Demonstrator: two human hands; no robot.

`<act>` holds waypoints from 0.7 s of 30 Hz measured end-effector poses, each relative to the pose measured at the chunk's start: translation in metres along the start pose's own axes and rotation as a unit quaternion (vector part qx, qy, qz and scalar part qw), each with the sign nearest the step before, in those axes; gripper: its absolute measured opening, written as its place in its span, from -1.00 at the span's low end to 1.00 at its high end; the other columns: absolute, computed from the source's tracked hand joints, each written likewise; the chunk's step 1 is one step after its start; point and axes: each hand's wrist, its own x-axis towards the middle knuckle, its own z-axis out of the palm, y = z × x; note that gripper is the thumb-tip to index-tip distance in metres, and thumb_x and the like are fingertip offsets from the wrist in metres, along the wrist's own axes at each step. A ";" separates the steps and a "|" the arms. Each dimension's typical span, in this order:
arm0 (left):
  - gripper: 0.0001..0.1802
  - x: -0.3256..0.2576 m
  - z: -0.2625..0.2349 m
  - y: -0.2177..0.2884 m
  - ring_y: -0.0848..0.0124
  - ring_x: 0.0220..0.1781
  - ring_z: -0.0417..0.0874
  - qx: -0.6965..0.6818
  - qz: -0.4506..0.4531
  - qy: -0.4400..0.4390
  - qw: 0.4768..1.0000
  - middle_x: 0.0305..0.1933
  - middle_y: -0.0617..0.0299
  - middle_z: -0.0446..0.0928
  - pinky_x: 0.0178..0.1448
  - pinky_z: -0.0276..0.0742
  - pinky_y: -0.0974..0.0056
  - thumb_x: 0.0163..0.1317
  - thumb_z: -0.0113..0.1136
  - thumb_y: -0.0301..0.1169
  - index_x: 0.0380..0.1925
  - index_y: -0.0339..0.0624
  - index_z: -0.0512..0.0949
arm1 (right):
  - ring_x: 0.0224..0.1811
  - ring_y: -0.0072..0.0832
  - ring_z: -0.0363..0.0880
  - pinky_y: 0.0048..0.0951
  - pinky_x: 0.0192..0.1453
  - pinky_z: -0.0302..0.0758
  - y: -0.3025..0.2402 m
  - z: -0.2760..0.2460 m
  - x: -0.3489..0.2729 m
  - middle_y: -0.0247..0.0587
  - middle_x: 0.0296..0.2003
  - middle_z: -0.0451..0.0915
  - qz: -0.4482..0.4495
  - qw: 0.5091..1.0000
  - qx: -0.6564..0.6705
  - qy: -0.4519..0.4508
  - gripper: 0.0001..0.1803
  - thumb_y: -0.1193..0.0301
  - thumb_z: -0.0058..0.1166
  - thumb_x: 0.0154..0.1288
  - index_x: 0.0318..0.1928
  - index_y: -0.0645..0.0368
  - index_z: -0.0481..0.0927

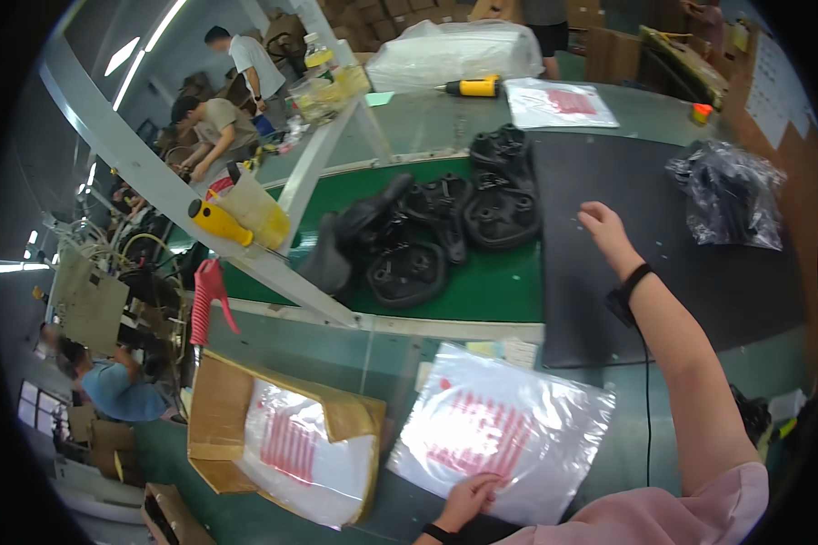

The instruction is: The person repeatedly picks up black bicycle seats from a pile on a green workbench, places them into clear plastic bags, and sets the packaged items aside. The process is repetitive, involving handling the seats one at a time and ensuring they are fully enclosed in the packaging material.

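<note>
My left hand (pixel 471 500) is at the near edge of a clear plastic bag (pixel 554 409) with red print, its fingers closed on the film. The bag lies flat on the bench, right of an open cardboard box (pixel 218 427) holding similar bags (pixel 286 436). Farther off, my right hand (pixel 606 234) is over a black mat (pixel 663 291), fingers curled together, with nothing visible in them. Left of it, several black moulded parts (pixel 409 272) lie on a green belt (pixel 500 304). Some look saddle-shaped; others show studded undersides.
A clear bag with dark contents (pixel 732 195) lies on the mat's right. Beyond are a yellow screwdriver (pixel 473 86) and printed bags (pixel 563 103). A white frame (pixel 300 295) at left carries another yellow screwdriver (pixel 220 222); a red-handled tool (pixel 211 300) hangs nearby. Other people work at left.
</note>
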 end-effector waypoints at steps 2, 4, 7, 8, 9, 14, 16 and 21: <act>-0.73 0.003 0.003 -0.010 0.62 -0.48 0.53 0.035 0.034 0.014 0.999 -0.37 0.33 0.59 -0.43 0.47 0.49 0.38 -0.03 -0.45 -0.01 -0.09 0.58 | 0.12 -0.03 0.50 -0.21 0.21 0.40 -0.009 0.079 0.035 0.14 0.01 0.56 -0.117 0.974 -0.192 0.037 -0.43 0.13 0.11 0.23 0.15 0.24 0.47; -0.75 0.001 0.003 -0.009 0.58 -0.41 0.56 -0.005 -0.049 -0.006 0.999 -0.36 0.31 0.59 -0.32 0.51 0.47 0.39 -0.01 -0.41 -0.02 -0.13 0.58 | 0.09 0.00 0.49 -0.17 0.23 0.38 -0.006 0.132 0.069 0.17 -0.03 0.56 -0.051 0.977 -0.207 0.005 -0.40 0.08 0.13 0.21 0.14 0.23 0.49; -0.82 -0.009 0.004 0.035 0.47 -0.28 0.54 0.070 -0.026 0.008 0.997 -0.30 0.23 0.57 -0.03 0.48 0.35 0.35 0.03 -0.44 -0.09 -0.07 0.54 | 0.10 -0.04 0.48 -0.16 0.19 0.40 -0.014 0.167 0.078 0.13 -0.07 0.59 -0.053 0.933 -0.356 0.025 -0.43 0.04 0.25 0.07 -0.05 0.25 0.61; -0.83 -0.009 0.004 0.044 0.46 -0.27 0.55 0.071 -0.044 0.011 0.996 -0.29 0.23 0.57 -0.04 0.48 0.35 0.32 0.05 -0.46 -0.12 -0.10 0.54 | 0.04 -0.05 0.52 -0.17 0.15 0.44 -0.010 0.158 0.082 0.12 -0.12 0.61 -0.069 0.930 -0.360 0.033 -0.45 0.07 0.29 0.03 -0.10 0.26 0.63; -0.85 -0.011 0.007 0.050 0.45 -0.27 0.55 0.068 -0.061 0.020 0.996 -0.28 0.23 0.56 -0.05 0.49 0.34 0.30 0.06 -0.48 -0.15 -0.13 0.55 | -0.16 -0.07 0.61 -0.17 0.00 0.51 -0.015 0.150 0.086 0.06 -0.31 0.65 -0.065 0.946 -0.319 -0.002 -0.53 0.14 0.35 -0.07 -0.26 0.27 0.66; -0.62 0.028 0.018 -0.027 0.49 -0.09 0.57 -0.103 0.119 0.071 0.985 -0.08 0.21 0.56 0.02 0.47 0.41 0.41 -0.04 -0.41 0.22 -0.10 0.39 | -0.52 0.02 0.45 -0.07 -0.39 0.38 -0.027 0.129 0.016 0.06 -0.62 0.51 -0.285 0.922 -0.248 0.084 -0.79 0.41 0.19 -0.05 -0.64 0.27 0.50; -0.52 0.022 0.031 0.067 0.43 0.07 0.53 -0.157 0.169 0.121 0.965 0.06 0.12 0.51 0.20 0.41 0.34 0.42 -0.08 -0.43 0.33 -0.03 0.26 | -0.56 -0.12 0.29 -0.21 -0.40 0.27 -0.063 0.106 -0.063 0.00 -0.65 0.40 -0.130 0.983 -0.130 -0.002 -0.70 0.43 0.17 0.00 -0.68 0.25 0.34; -0.46 0.024 0.082 0.107 0.25 0.26 0.37 -0.262 0.297 0.163 0.904 0.21 0.03 0.39 0.38 0.18 0.23 0.24 -0.04 -0.54 0.27 -0.28 0.27 | -0.40 -0.46 0.32 -0.45 -0.25 0.31 -0.120 0.084 -0.280 -0.30 -0.50 0.42 -0.032 0.996 0.075 -0.021 -0.82 0.48 0.19 0.10 -0.48 0.23 0.42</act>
